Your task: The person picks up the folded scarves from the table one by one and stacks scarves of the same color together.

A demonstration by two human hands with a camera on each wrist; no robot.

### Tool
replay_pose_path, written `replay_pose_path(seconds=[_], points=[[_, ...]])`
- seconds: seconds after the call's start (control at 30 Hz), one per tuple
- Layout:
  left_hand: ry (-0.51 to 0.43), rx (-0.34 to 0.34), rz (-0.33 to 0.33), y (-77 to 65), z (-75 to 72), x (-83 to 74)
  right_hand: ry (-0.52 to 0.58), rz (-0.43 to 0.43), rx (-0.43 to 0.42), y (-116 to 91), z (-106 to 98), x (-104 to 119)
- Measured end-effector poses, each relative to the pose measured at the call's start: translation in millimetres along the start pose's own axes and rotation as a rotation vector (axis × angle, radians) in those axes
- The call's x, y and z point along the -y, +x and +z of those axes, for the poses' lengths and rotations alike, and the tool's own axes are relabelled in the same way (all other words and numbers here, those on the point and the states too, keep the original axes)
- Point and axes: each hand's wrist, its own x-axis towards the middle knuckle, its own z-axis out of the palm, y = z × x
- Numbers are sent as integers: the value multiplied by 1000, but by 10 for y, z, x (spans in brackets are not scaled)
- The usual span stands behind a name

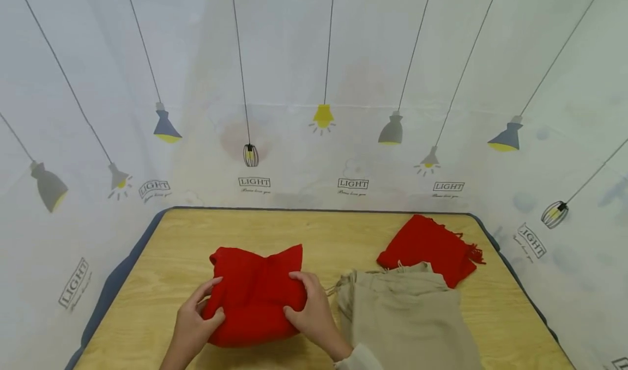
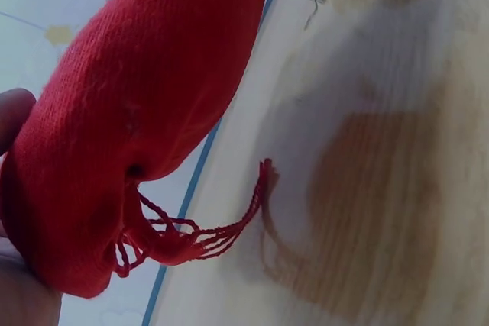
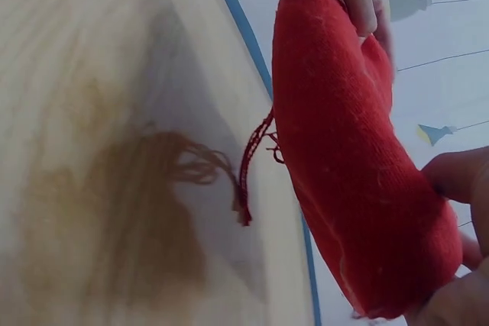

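Note:
A folded red scarf point(image 1: 255, 299) is between my two hands, left of the table's middle. My left hand point(image 1: 193, 321) grips its left side, thumb on the near face and fingers around the edge. On the opposite side my right hand point(image 1: 314, 313) pinches the scarf between thumb and fingers. Both wrist views show the rounded lower fold of the scarf point(image 2: 145, 89) raised over the tabletop, its shadow beneath. A twisted red fringe point(image 3: 248, 166) hangs from it. In the right wrist view, the right hand's fingers point(image 3: 458, 173) press into the cloth.
A beige cloth point(image 1: 402, 315) with tassels lies folded just right of my right hand. It overlaps a second red fringed scarf point(image 1: 432, 244) at the back right. The wooden table point(image 1: 162, 261) has a blue edge, with a lamp-printed white curtain point(image 1: 294, 76) around it.

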Motion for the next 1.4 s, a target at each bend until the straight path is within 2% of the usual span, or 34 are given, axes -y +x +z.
replay_pose_path(seconds=[0.17,0.33,0.43,0.67,0.83,1.17,1.4], points=[[-6,26,-50,-49,50,82,-4,12,-16,-106,43,-57],[-39,28,-36,-85,124,159,-14,36,-22,-167,72,-133],[-56,41,-58,-111,182,209,-13,61,-17,-207,85,-196],[3,40,-59,-184,278,343,-39,107,8,-274,157,-342],[26,35,-93,-185,322,396,-67,136,17,-288,202,-417],[137,61,-274,-167,328,554,-73,309,81,-319,215,-553],[151,69,-306,-130,347,525,-92,334,109,-287,199,-558]])
